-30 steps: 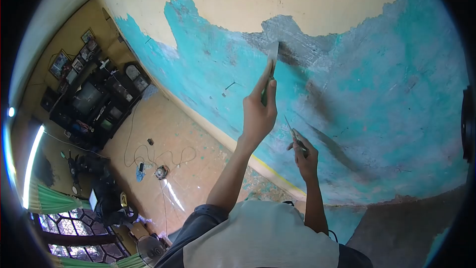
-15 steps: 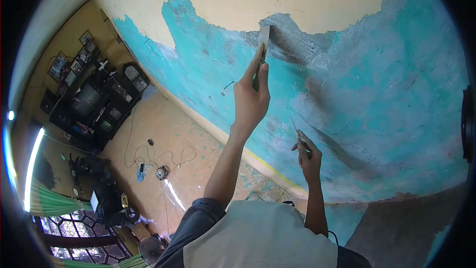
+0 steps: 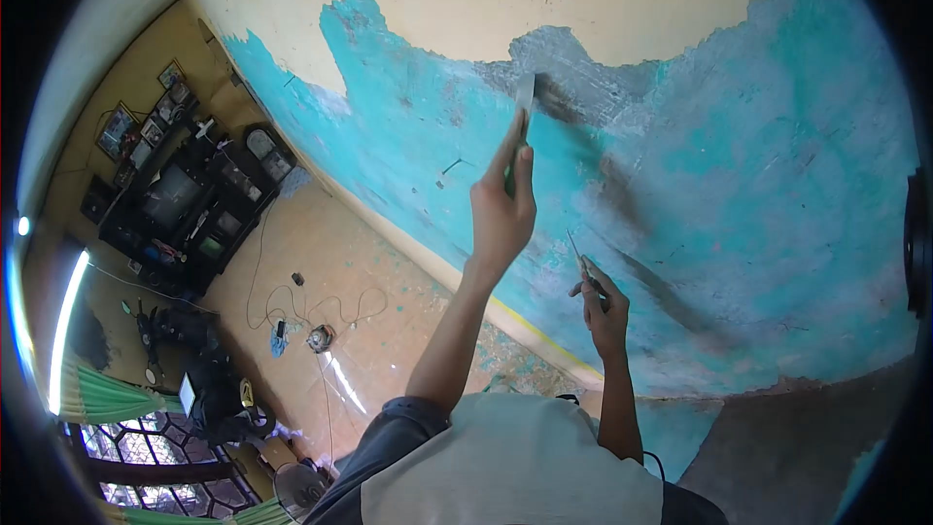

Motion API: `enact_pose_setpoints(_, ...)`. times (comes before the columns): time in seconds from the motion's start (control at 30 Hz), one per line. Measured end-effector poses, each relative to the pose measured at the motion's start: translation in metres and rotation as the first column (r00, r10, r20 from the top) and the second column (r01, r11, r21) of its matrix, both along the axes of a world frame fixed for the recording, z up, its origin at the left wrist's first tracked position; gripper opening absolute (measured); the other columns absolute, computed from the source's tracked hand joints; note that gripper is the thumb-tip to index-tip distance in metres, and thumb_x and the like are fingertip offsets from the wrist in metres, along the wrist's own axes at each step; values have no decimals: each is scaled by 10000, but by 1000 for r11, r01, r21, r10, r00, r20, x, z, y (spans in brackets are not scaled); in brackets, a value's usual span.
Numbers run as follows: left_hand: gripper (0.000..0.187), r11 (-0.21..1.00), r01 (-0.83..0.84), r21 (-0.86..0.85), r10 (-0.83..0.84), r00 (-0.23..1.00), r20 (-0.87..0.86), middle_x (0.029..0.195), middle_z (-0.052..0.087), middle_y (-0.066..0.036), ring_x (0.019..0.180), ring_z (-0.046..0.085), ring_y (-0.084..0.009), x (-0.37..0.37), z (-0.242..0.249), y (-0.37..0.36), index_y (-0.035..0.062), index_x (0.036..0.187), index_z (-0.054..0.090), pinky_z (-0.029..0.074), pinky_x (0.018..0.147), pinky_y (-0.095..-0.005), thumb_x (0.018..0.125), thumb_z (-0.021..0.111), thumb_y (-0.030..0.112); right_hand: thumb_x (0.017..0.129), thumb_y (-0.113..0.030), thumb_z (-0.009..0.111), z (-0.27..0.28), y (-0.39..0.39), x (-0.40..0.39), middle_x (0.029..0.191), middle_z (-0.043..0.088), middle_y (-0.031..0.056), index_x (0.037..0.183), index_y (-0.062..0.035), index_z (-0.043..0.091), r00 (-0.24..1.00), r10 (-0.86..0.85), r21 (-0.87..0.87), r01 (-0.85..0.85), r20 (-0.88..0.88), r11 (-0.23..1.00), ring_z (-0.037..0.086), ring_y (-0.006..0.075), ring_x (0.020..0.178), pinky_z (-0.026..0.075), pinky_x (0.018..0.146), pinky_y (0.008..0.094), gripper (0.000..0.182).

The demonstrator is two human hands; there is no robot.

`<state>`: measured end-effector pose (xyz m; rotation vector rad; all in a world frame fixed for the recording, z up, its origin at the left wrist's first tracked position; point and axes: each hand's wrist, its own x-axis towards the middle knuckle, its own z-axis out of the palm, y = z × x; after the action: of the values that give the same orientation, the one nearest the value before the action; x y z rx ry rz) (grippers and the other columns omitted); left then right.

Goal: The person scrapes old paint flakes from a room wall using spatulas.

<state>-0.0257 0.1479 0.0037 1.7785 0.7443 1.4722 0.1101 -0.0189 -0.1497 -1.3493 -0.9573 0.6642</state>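
Observation:
My left hand (image 3: 501, 214) is closed around the greenish handle of a scraper (image 3: 526, 91). Its flat metal blade points up at the wall (image 3: 428, 126), just below a rough grey patch (image 3: 573, 63) bordering the cream paint; whether the blade touches is unclear. Lower and to the right, my right hand (image 3: 604, 316) grips a thin pointed tool (image 3: 574, 245), seen nearly edge-on, close in front of the blue-green wall. The tool's handle is mostly hidden by my fingers.
A dark cabinet (image 3: 185, 199) with a television and framed pictures stands at left. Cables and a round metallic object (image 3: 320, 338) lie on the floor (image 3: 330, 243), with paint flakes near the wall's base. A motorcycle (image 3: 209, 379), a fan (image 3: 298, 489) and green curtains (image 3: 112, 397) are lower left.
My left hand and the scraper have moved down and slightly right, away from the upper edge of the grey patch. My right hand has barely shifted.

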Motion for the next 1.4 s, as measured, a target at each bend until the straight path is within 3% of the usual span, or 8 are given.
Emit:
enact_pose_setpoints(0.4, 443, 969, -55, 242, 53, 998, 16, 1408, 650, -244, 1076, 685, -134, 6, -13, 13, 34, 1548, 508, 562, 877, -335, 1119, 509, 147, 1065, -158, 613, -5, -2, -3, 904, 726, 66, 1468, -44, 606, 1000, 19, -24, -19, -10, 1000, 377, 7, 499, 321, 441, 203, 419)
enact_pose_setpoints(0.47, 440, 991, -73, 112, 70, 997, 37, 1077, 742, -108, 655, 369, -40, 6, 5, 21, 59, 1548, 526, 357, 546, -257, 1136, 497, 207, 1066, -169, 615, -7, -3, -4, 908, 727, 65, 1467, -42, 605, 1000, 13, -25, -14, -5, 1000, 375, 6, 499, 319, 441, 200, 421)
enact_pose_setpoints(0.6, 452, 987, -64, 144, 61, 998, 25, 904, 685, -61, 661, 373, -43, 1, 9, 27, 66, 1556, 520, 356, 547, -268, 1140, 488, 240, 1067, -153, 608, -8, -4, 1, 908, 727, 68, 1469, -41, 602, 1000, 24, -31, -24, -18, 999, 378, 5, 495, 319, 441, 196, 418)
enact_pose_setpoints(0.73, 449, 995, -35, 93, 42, 996, -75, 1393, 653, -244, 1011, 698, -108, 0, -10, 7, 30, 1553, 497, 560, 792, -311, 1115, 504, 127, 1061, -128, 598, -8, -4, 0, 903, 723, 69, 1470, -37, 600, 1000, 14, -30, -13, 11, 999, 379, 6, 488, 319, 438, 199, 418)
enact_pose_setpoints(0.8, 448, 995, -69, 77, 67, 997, 32, 1338, 710, -206, 695, 435, -40, 5, 6, 14, 34, 1553, 507, 427, 609, -250, 1133, 487, 188, 1061, -125, 597, -6, -4, 0, 901, 723, 69, 1469, -37, 601, 1000, 12, -26, -12, 11, 1000, 379, 6, 487, 320, 438, 200, 418)
enact_pose_setpoints(1.13, 439, 976, -39, 214, 32, 999, 35, 1404, 644, -248, 1313, 598, -206, 3, 3, 13, 23, 1541, 506, 533, 958, -329, 1113, 512, 121, 1062, -129, 604, -7, 0, -3, 893, 727, 65, 1469, -43, 603, 1000, 10, -33, -10, 4, 999, 382, 3, 499, 325, 446, 200, 416)
enact_pose_setpoints(1.23, 442, 999, -37, 19, 38, 999, -37, 1337, 714, -200, 638, 404, -59, -5, 35, 15, 54, 1548, 520, 450, 583, -274, 1127, 511, 191, 1063, -122, 600, 0, -1, -4, 891, 728, 61, 1469, -48, 605, 1000, 6, -56, -6, -5, 998, 380, 3, 500, 323, 446, 202, 413)
enact_pose_setpoints(1.4, 439, 975, -64, 214, 64, 998, 7, 1311, 732, -165, 640, 400, -49, 1, -6, 25, 61, 1544, 526, 424, 570, -259, 1126, 518, 194, 1064, -109, 591, -5, 2, -2, 892, 728, 60, 1470, -54, 607, 1000, 22, -32, -21, 12, 999, 377, 4, 497, 321, 444, 205, 410)
